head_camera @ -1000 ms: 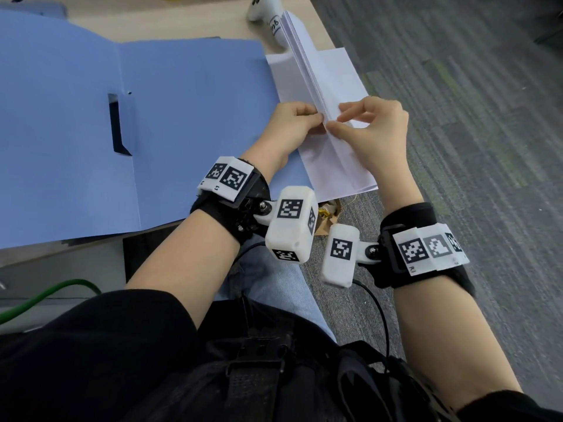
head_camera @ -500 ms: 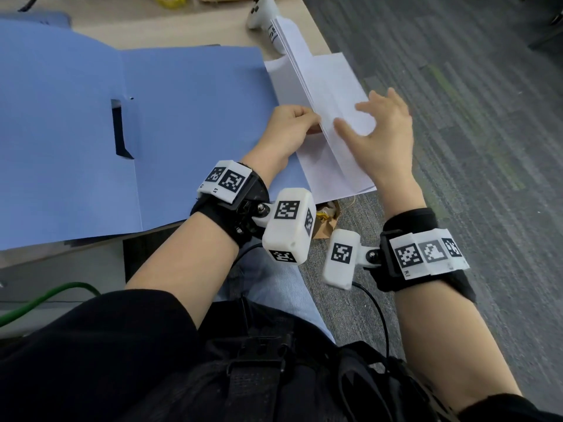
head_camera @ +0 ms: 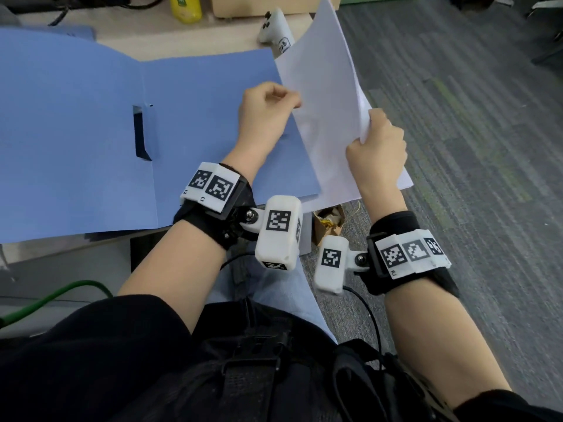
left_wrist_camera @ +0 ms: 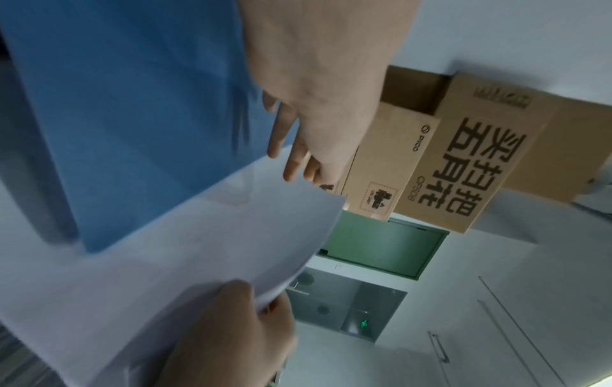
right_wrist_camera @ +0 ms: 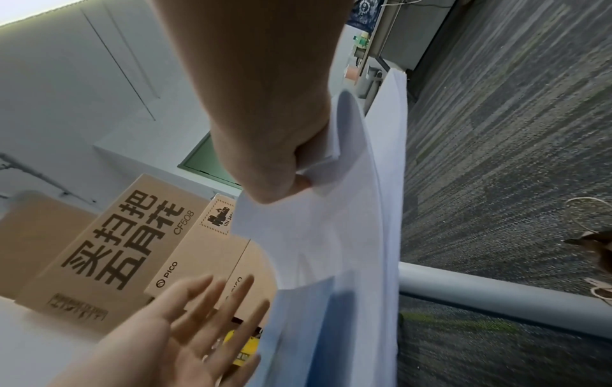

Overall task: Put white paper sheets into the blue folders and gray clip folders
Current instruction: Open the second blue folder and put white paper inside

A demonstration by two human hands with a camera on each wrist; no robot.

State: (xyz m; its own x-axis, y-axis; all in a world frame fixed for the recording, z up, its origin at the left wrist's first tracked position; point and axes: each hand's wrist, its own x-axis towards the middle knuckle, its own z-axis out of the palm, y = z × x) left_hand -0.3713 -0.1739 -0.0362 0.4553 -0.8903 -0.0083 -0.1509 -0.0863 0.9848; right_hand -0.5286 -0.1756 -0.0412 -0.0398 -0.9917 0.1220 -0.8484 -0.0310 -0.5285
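An open blue folder [head_camera: 198,123] lies flat on the desk. My right hand [head_camera: 377,147] grips the near right edge of some white paper sheets [head_camera: 323,86] and holds them lifted and curved above the folder's right edge. More white sheets [head_camera: 405,178] lie under them on the desk corner. My left hand [head_camera: 268,108] hovers over the folder beside the sheets' left edge and holds nothing. Its fingers [right_wrist_camera: 198,301] are spread in the right wrist view. The left wrist view shows the folder [left_wrist_camera: 132,104], the lifted sheets [left_wrist_camera: 198,248] and my right hand [left_wrist_camera: 232,327] pinching them.
A white controller [head_camera: 275,25] and a yellow bottle [head_camera: 184,7] stand at the desk's far edge. Cardboard boxes [left_wrist_camera: 463,157] sit behind. Grey carpet [head_camera: 472,147] lies right of the desk. A brown paper bag [head_camera: 329,220] sits below the desk edge, a green cable [head_camera: 61,290] at left.
My right hand has closed on the sheets and raised them off the stack. My left hand has let go of its pinch on the paper and moved left over the folder.
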